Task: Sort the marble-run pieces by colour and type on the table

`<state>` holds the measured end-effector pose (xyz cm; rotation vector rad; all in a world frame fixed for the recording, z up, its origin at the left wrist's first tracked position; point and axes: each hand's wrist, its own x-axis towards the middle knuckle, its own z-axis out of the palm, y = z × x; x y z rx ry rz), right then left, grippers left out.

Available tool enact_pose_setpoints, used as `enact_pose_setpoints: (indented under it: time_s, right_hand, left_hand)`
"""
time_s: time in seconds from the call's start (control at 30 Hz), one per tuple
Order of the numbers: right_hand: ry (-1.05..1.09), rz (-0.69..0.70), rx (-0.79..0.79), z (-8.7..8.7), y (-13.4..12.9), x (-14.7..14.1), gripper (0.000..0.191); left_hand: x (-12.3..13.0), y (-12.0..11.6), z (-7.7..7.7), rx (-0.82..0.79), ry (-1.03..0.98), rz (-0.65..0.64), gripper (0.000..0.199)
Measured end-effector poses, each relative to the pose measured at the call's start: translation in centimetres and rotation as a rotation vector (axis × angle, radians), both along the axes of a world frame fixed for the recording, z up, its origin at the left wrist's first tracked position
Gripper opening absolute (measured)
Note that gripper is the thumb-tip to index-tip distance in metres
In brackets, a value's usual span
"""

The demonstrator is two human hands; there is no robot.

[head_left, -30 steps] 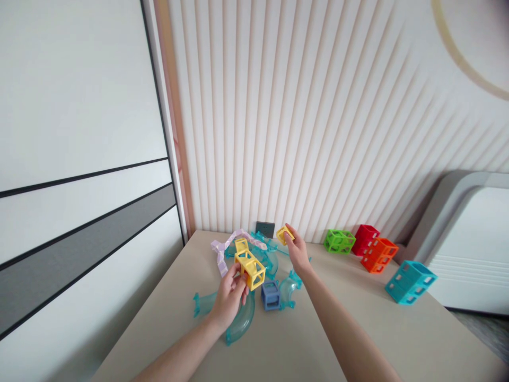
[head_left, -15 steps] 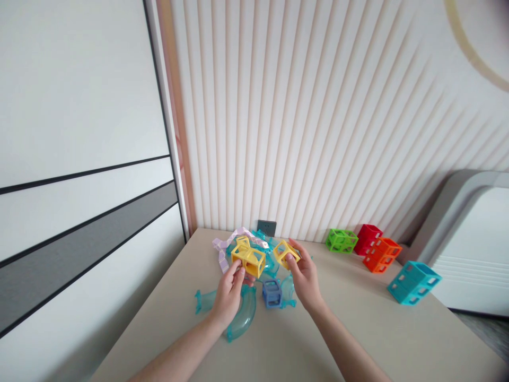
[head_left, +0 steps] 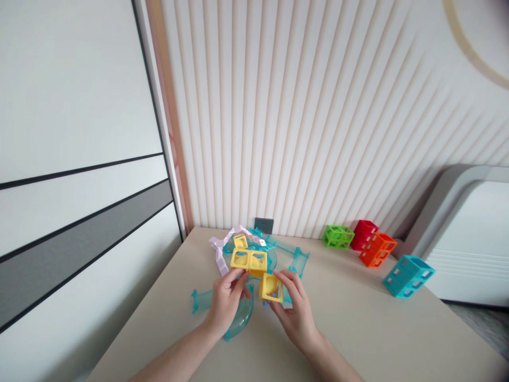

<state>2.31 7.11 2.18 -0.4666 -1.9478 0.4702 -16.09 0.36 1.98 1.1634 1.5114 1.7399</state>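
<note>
My left hand (head_left: 227, 298) grips a pair of joined yellow cube blocks (head_left: 248, 261) by the lower edge. A single yellow cube block (head_left: 272, 287) is between the thumb and fingers of my right hand (head_left: 295, 307). It sits close to the lower right corner of the pair; whether they touch I cannot tell. Beneath it, the blue cube block is mostly hidden. A curved clear teal tube (head_left: 242, 319) lies under my left hand. Another yellow block (head_left: 240, 241) rests among the pile behind.
A lilac zigzag piece (head_left: 219, 254) and clear teal track pieces (head_left: 299, 260) lie toward the wall. Along the right stand a green block (head_left: 338, 236), a red block (head_left: 362, 234), an orange stack (head_left: 377, 250) and a teal stack (head_left: 409, 276). A white cabinet (head_left: 79, 254) borders the left.
My right hand has brought its yellow block down and left, close to the pair. The pair has turned in my left hand, its round openings now showing. The view has shifted slightly.
</note>
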Motion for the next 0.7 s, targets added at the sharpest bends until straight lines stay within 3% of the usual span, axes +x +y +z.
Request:
enact_pose_setpoints:
  time_s: [0.37, 0.7]
  right_hand:
    - [0.021, 0.044, 0.036, 0.41, -0.18, 0.00, 0.042]
    - [0.103, 0.004, -0.076, -0.20, -0.44, -0.34, 0.042]
  left_hand:
    - [0.21, -0.24, 0.12, 0.010, 0.088, 0.017, 0.028]
    - [0.32, -0.33, 0.17, 0.019, 0.058, 0.066, 0.022]
